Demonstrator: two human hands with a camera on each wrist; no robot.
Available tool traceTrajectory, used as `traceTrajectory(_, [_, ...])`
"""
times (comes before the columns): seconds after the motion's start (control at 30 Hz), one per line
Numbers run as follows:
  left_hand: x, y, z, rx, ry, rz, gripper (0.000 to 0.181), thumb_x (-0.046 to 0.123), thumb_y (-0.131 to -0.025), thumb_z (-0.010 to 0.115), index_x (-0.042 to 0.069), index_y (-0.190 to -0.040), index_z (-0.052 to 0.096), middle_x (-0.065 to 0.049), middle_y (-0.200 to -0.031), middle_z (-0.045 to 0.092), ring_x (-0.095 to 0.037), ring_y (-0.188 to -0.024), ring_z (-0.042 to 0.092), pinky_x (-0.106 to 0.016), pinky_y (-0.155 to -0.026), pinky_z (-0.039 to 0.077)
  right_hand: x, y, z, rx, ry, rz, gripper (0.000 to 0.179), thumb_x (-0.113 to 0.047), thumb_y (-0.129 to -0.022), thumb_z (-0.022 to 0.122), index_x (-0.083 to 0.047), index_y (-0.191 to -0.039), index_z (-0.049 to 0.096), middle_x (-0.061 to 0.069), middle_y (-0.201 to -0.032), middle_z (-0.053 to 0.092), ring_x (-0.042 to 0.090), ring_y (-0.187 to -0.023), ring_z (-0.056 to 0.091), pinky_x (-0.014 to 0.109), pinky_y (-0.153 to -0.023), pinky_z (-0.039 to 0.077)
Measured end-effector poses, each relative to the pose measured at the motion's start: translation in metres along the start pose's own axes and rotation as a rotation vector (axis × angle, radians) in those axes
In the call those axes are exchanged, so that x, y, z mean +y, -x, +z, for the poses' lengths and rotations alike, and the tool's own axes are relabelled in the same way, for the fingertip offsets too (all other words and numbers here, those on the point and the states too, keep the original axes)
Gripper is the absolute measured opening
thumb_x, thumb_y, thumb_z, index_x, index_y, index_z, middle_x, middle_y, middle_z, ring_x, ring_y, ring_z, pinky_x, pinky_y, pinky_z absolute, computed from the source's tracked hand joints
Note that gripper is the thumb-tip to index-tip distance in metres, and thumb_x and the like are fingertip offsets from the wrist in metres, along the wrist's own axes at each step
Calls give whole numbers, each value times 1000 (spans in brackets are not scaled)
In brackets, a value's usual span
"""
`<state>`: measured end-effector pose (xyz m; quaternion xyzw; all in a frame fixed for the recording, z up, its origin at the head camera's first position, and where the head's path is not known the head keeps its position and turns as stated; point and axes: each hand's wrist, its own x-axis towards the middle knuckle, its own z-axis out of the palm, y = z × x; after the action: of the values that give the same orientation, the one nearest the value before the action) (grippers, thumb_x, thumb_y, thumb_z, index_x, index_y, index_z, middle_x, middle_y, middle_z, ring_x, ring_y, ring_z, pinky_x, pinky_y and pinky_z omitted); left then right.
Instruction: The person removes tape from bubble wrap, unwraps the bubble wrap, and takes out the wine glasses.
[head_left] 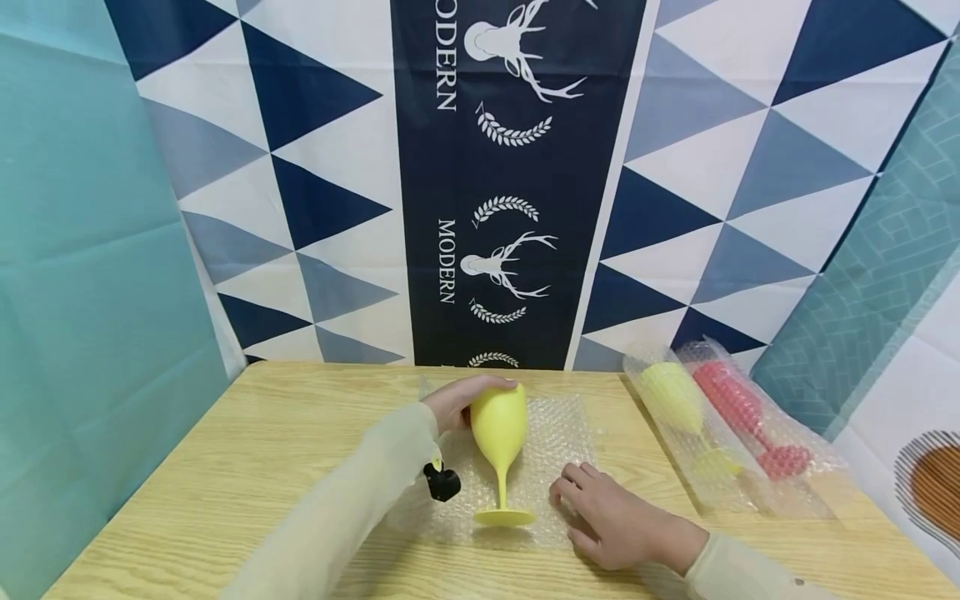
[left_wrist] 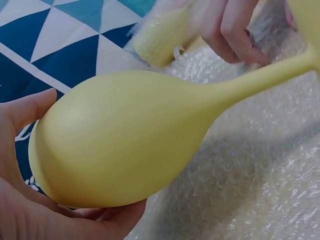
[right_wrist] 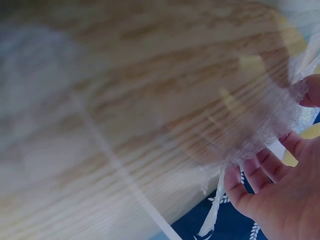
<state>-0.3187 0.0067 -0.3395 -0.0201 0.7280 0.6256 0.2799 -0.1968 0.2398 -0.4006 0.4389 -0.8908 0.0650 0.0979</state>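
A yellow goblet (head_left: 501,425) is in the middle of the head view, its bowl farther away and its foot toward the person. My left hand (head_left: 465,400) grips the bowl near its rim, with thumb and fingers on opposite sides in the left wrist view. Under the goblet is a sheet of clear bubble wrap (head_left: 558,442); whether the foot touches it, I cannot tell. At the sheet's right edge, my right hand (head_left: 611,517) touches the wrap with bent, relaxed fingers. The right wrist view has the wrap's edge against its fingertips (right_wrist: 250,175), the thumb apart from them.
A second yellow goblet (head_left: 675,396) and a red goblet (head_left: 738,408), each in bubble wrap, lie on the right side of the wooden table (head_left: 225,467). A patterned cloth (head_left: 330,167) hangs behind the table. On the left wrist is a small black device (head_left: 442,482).
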Motion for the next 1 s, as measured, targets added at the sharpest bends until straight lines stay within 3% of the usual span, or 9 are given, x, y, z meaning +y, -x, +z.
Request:
traceTrajectory(0.2, [-1, 13, -4, 25, 61, 30, 58, 37, -78, 73, 5, -122, 53, -7, -106, 59, -20, -93, 58, -32, -83, 53, 1, 2, 2, -9, -30, 9, 28, -17, -81, 66, -18, -106, 53, -10, -95, 43, 2, -81, 29, 16, -68, 29])
traceTrajectory(0.43, [-2, 26, 2, 79, 51, 107, 56, 39, -75, 75, 7, -119, 60, -5, -110, 61, -20, -97, 56, -32, -91, 47, 2, 3, 2, 4, -12, 16, 28, -18, -81, 67, -18, -106, 53, -10, -97, 44, 2, -82, 30, 16, -69, 30])
traceTrajectory(0.7, [-1, 41, 9, 71, -6, 180, 45, 37, -75, 76, 8, -109, 67, -3, -104, 65, -19, -101, 56, -38, -99, 41, 2, 3, 2, -7, -7, 27, 28, -19, -81, 67, -18, -107, 53, -10, -97, 44, 2, -82, 30, 16, -69, 30])
traceTrajectory(0.8, [-2, 49, 10, 62, -34, 194, 52, 36, -76, 75, 5, -117, 63, -7, -115, 66, -22, -110, 56, -43, -107, 39, 1, 2, 2, -7, -4, 28, 29, -19, -81, 67, -18, -107, 53, -9, -97, 44, 2, -82, 31, 16, -69, 30])
traceTrajectory(0.9, [-2, 58, 9, 59, -37, 201, 68, 33, -77, 75, 3, -133, 51, -13, -133, 56, -27, -124, 51, -48, -114, 34, 2, 2, 2, -5, -5, 28, 29, -19, -81, 67, -18, -106, 53, -9, -97, 44, 2, -82, 31, 16, -69, 31])
traceTrajectory(1.0, [-3, 64, 6, 70, -45, 203, 78, 33, -76, 76, 2, -139, 42, -14, -140, 48, -29, -130, 46, -49, -116, 32, 2, 2, 3, 2, -7, 26, 30, -19, -80, 68, -18, -106, 53, -10, -96, 43, 2, -82, 31, 16, -70, 31])
